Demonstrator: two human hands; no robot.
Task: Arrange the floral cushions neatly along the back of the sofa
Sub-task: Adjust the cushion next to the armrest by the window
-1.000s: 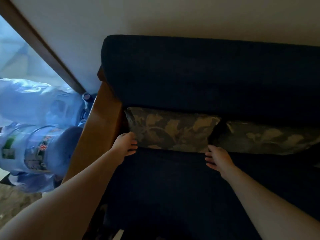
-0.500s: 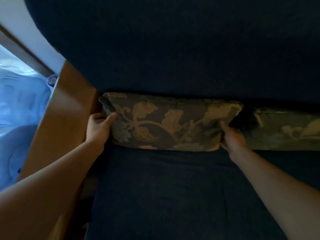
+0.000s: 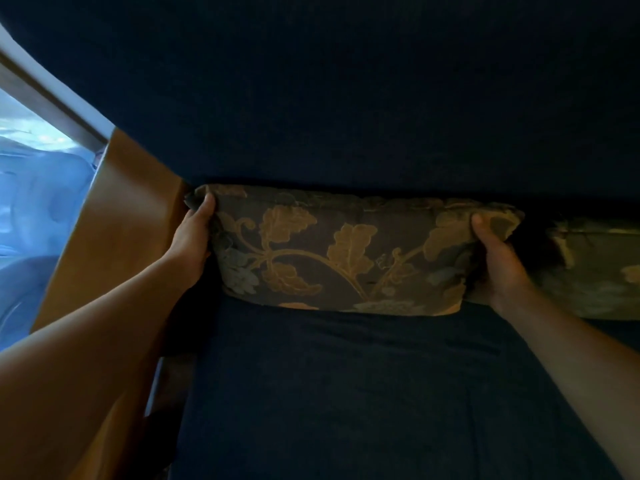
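Observation:
A dark floral cushion (image 3: pixel 349 251) with gold leaf patterns stands against the navy sofa back (image 3: pixel 346 98), at the left end of the seat. My left hand (image 3: pixel 194 233) grips its upper left corner, thumb over the front. My right hand (image 3: pixel 498 261) grips its right edge, thumb on the upper right corner. A second floral cushion (image 3: pixel 595 268) leans against the sofa back just to the right, partly cut off by the frame edge, with a dark gap between the two.
The sofa's wooden armrest (image 3: pixel 117 216) rises right beside my left hand. Beyond it, at far left, lies pale blue plastic-wrapped stuff (image 3: pixel 31 202). The navy seat cushion (image 3: pixel 346 393) stretches in front of the cushions.
My view has moved closer to the sofa back. Both hands went from touching the cushion's lower edge to gripping its upper corners, and the cushion now stands taller against the back.

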